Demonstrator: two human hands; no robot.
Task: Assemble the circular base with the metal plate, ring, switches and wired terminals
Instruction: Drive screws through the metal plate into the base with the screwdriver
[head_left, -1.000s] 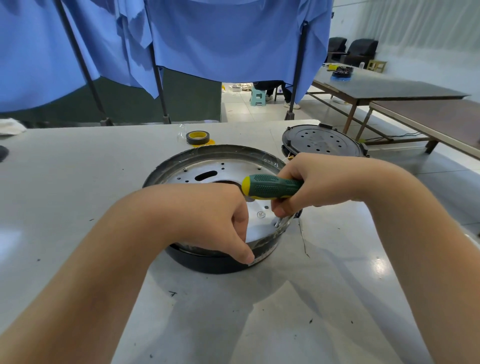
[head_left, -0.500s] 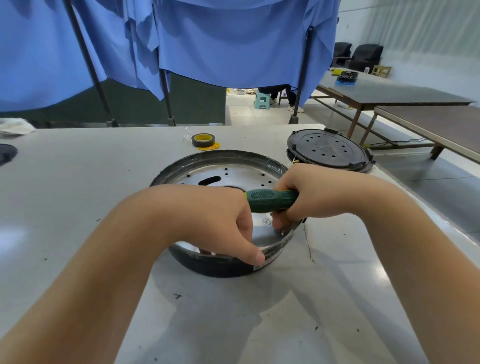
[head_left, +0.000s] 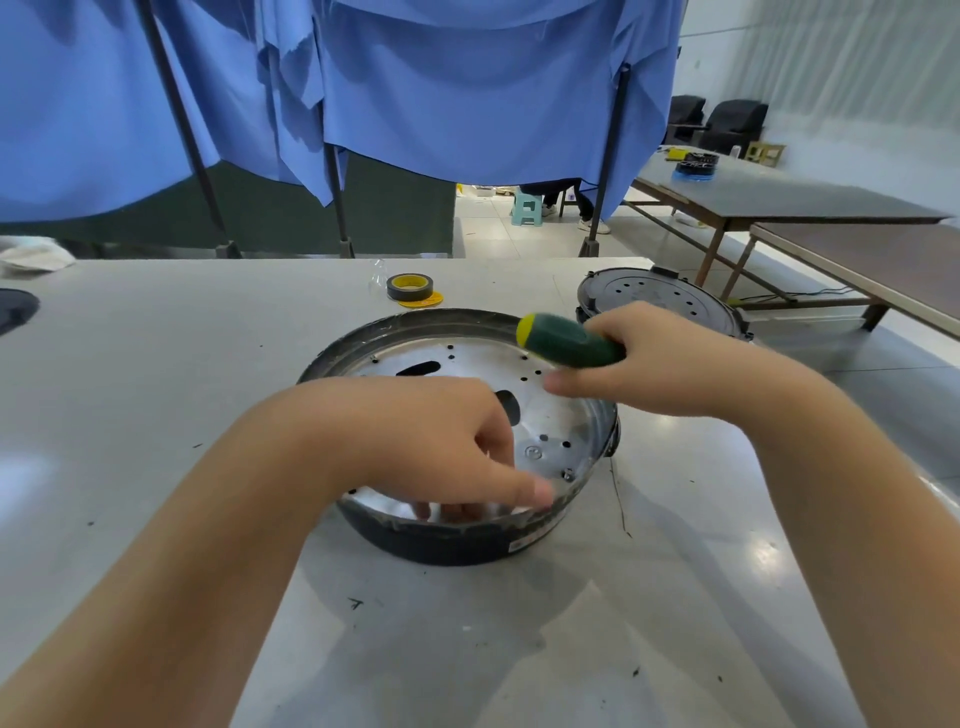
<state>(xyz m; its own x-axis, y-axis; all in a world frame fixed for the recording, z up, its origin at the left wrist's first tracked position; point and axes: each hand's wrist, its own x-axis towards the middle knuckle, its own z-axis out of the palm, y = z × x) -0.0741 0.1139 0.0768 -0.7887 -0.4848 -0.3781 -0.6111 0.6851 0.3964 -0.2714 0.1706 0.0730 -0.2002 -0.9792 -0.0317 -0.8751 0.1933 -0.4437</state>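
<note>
Steel plate: the metal plate (head_left: 467, 374) lies shiny and perforated inside the circular base (head_left: 457, 540), which sits mid-frame on the grey table (head_left: 156, 364).
Head view, right hand: my right hand (head_left: 649, 364), right of centre, is clenched round the green screwdriver (head_left: 569, 343); its yellow butt points to the upper left, and the shaft is hidden under the hand.
Head view, left hand: my left hand (head_left: 426, 441) rests on the near rim of the base, curled fingers (head_left: 519, 486) pressing down on the plate, gripping nothing that I can make out.
Key relation: a small screw (head_left: 568, 474) sits in the plate at its lower right edge, just right of my left fingertips and below the right hand; the right hand carries the tool, so I judge it must bring the tip down and toward me to reach it.
Screwdriver axis: it runs lower right to upper left, tilted rather than upright over the plate.
Change: half a second ago the handle lay low between both hands near that edge; now it is lifted up and away toward the far right rim.
Background: tape roll (head_left: 410, 287) beyond the base, dark lid (head_left: 660, 299) at upper right.
</note>
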